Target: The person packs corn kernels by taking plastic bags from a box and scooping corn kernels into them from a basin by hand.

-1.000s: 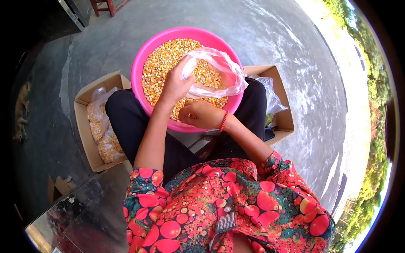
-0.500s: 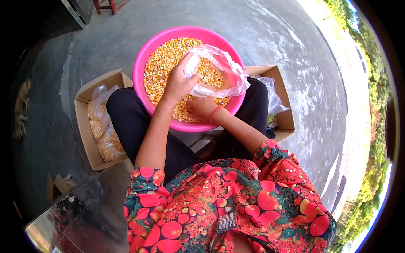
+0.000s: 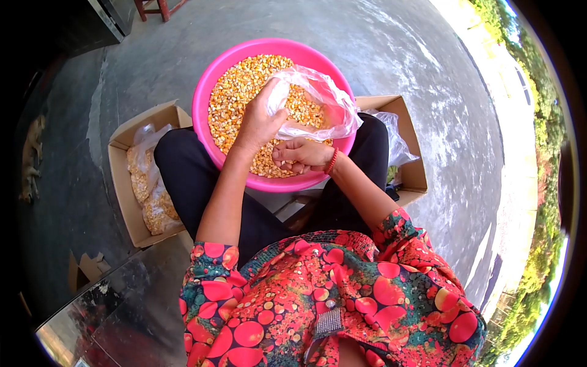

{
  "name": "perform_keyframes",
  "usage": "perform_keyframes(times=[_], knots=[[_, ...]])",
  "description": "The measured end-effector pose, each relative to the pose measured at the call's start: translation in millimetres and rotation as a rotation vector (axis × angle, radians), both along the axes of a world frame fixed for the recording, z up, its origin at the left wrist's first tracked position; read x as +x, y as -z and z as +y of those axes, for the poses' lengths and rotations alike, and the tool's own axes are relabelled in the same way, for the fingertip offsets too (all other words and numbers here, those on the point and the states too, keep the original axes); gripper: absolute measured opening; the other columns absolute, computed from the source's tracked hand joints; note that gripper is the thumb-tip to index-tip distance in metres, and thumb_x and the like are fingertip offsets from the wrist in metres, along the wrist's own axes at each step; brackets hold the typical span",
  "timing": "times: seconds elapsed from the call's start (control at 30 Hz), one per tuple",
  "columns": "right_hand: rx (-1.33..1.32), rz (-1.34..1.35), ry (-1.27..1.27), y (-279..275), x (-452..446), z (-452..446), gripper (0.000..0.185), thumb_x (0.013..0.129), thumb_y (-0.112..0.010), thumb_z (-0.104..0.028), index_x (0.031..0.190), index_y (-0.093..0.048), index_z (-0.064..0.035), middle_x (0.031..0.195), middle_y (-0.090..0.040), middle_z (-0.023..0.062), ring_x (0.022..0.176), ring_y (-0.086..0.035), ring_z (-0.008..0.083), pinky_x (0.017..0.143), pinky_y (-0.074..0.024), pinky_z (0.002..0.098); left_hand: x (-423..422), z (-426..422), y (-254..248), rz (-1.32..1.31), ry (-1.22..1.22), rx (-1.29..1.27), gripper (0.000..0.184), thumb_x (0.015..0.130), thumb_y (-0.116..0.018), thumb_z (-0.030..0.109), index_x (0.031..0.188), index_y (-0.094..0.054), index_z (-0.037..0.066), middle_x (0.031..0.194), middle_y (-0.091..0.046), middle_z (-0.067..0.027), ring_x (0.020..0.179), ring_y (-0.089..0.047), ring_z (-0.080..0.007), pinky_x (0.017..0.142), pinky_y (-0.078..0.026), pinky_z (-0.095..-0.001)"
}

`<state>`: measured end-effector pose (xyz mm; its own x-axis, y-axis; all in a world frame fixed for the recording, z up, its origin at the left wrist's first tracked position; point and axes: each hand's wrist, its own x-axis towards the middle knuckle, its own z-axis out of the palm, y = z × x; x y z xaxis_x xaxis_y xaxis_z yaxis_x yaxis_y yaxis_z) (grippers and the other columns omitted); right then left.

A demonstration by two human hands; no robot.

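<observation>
A pink basin (image 3: pixel 203 92) rests on my lap, filled with loose yellow corn kernels (image 3: pixel 241 82). My left hand (image 3: pixel 260 122) grips the rim of a clear plastic bag (image 3: pixel 339 110), keeping its mouth open over the right part of the basin. Some kernels show through and inside the bag's opening. Just below the bag, my right hand (image 3: pixel 302 154), with a red beaded bracelet at the wrist, is curled closed above the near kernels. Its fingers are wrapped round corn kernels, mostly hidden in the palm.
On the left stands a cardboard box (image 3: pixel 122 183) with plastic bags of corn kernels (image 3: pixel 143 174). Another cardboard box (image 3: pixel 411 131) on the right holds clear plastic bags (image 3: pixel 394 131). A dog (image 3: pixel 30 156) lies on the concrete floor (image 3: pixel 422 73) at far left. A red stool (image 3: pixel 160 9) stands at the back.
My right hand has come up out of the kernels, turned over, and moved slightly right with its fingers curled. My left hand and the bag stay in place.
</observation>
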<state>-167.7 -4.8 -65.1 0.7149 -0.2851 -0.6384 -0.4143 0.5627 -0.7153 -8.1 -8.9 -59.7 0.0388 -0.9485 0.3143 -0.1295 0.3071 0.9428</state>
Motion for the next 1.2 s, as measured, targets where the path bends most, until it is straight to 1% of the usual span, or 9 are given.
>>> perform_keyframes(times=[0.27,0.3,0.43,0.6,0.77,0.87,1.0,1.1,1.2], knots=[[-0.316,-0.097,0.381,-57,-11,-48,0.02,0.093,-0.047,-0.024,0.085,-0.056,-0.0079,0.065,-0.046,-0.0041,0.049,-0.038,0.0016,0.04,-0.0261,0.0163,-1,2,-7,-0.067,-0.001,0.055,0.058,0.072,-0.057,0.0,0.128,-0.041,-0.003,0.121,-0.053,-0.0183,0.111,-0.051,-0.0193,0.092,-0.04,-0.0283],[-0.444,-0.063,0.352,-42,-19,-66,0.023,0.092,-0.048,-0.024,0.096,-0.059,-0.004,0.076,-0.056,0.0014,0.065,-0.053,0.0073,0.054,-0.0416,0.0206,0,2,-5,-0.087,-0.012,0.056,0.059,0.072,-0.056,0.0,0.128,-0.041,-0.003,0.12,-0.053,-0.0176,0.11,-0.052,-0.0191,0.092,-0.041,-0.0283],[-1.433,0.318,0.253,-17,-34,-93,0.034,0.087,-0.051,-0.026,0.111,-0.057,-0.002,0.089,-0.064,0.0102,0.087,-0.06,0.0232,0.081,-0.0454,0.0334,0,4,-10,-0.033,0.029,0.113,0.06,0.071,-0.056,0.0,0.129,-0.04,-0.002,0.119,-0.054,-0.0168,0.108,-0.054,-0.0189,0.09,-0.041,-0.0279],[-1.045,0.154,0.323,-49,-30,-68,0.021,0.087,-0.049,-0.016,0.093,-0.062,0.0001,0.083,-0.063,0.0049,0.07,-0.059,0.0107,0.062,-0.0482,0.0247,-3,4,-11,-0.045,0.009,-0.002,0.059,0.071,-0.054,-0.001,0.128,-0.041,0.0,0.107,-0.059,-0.0223,0.099,-0.059,-0.0275,0.083,-0.046,-0.033],[-0.626,-0.043,-0.373,-63,1,-12,0.022,0.087,-0.048,-0.015,0.092,-0.062,-0.0002,0.083,-0.064,0.0065,0.071,-0.061,0.0143,0.06,-0.0497,0.0277,-2,4,-9,-0.065,-0.01,0.025,0.058,0.071,-0.054,0.0,0.127,-0.042,0.0,0.11,-0.057,-0.0234,0.101,-0.058,-0.0285,0.084,-0.046,-0.0334],[-1.317,0.122,-0.473,5,7,-1,0.022,0.082,-0.052,-0.012,0.102,-0.059,-0.0036,0.095,-0.062,0.0163,0.089,-0.059,0.0292,0.079,-0.0452,0.0395,-1,3,-4,-0.109,-0.02,-0.029,0.057,0.071,-0.052,0.0,0.127,-0.042,-0.001,0.113,-0.056,-0.0237,0.105,-0.056,-0.0296,0.088,-0.044,-0.0342],[-1.837,0.383,-0.233,62,9,-8,0.014,0.079,-0.051,-0.013,0.09,-0.057,-0.0064,0.084,-0.061,0.0187,0.086,-0.059,0.0335,0.075,-0.0438,0.0458,-1,5,-7,-0.082,0.008,0.018,0.057,0.071,-0.052,0.0,0.127,-0.042,-0.002,0.114,-0.055,-0.0237,0.107,-0.055,-0.0304,0.089,-0.044,-0.0343],[-1.303,0.603,-0.466,28,20,11,0.019,0.079,-0.05,-0.014,0.092,-0.06,-0.0048,0.083,-0.063,0.0182,0.08,-0.061,0.0338,0.073,-0.0455,0.0461,-1,4,-4,-0.083,0.011,-0.031,0.056,0.071,-0.051,0.0,0.126,-0.042,-0.002,0.114,-0.055,-0.0241,0.108,-0.055,-0.0307,0.09,-0.043,-0.0347],[-1.333,0.445,-0.474,38,12,11,0.02,0.079,-0.052,-0.018,0.09,-0.061,-0.0045,0.081,-0.063,0.0193,0.075,-0.061,0.0366,0.067,-0.0464,0.0467,-2,4,-5,-0.099,0.008,-0.039,0.056,0.071,-0.051,-0.001,0.126,-0.043,-0.002,0.114,-0.055,-0.0247,0.108,-0.055,-0.0309,0.09,-0.043,-0.0352]])
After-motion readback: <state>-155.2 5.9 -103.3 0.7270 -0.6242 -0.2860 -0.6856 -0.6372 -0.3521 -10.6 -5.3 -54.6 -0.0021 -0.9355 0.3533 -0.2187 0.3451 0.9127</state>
